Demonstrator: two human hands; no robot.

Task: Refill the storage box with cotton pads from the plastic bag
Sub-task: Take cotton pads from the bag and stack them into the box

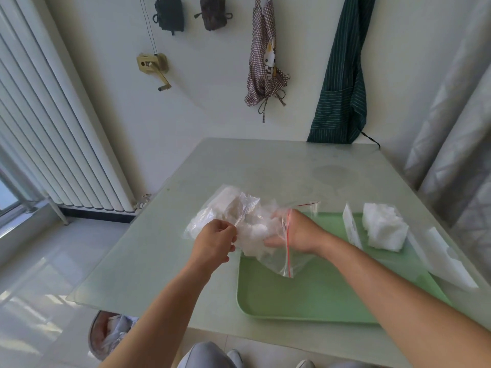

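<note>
A clear plastic bag [239, 211] with a red zip strip is held above the left end of the green tray [318, 296]. White cotton pads [255, 229] fill it. My left hand [216, 241] pinches the bag's film from outside. My right hand [295, 232] is inside the bag's mouth, fingers curled round a clump of pads. A clear storage box [353, 227] stands open at the tray's right end, with a stack of white cotton pads [385, 227] in it. Its clear lid [449, 256] lies to the right.
The tray lies on a pale glass table [164, 251]. A waste bin [111, 335] with bags stands on the floor under the table's near left corner. A radiator is at the left wall; aprons and pouches hang on the wall behind.
</note>
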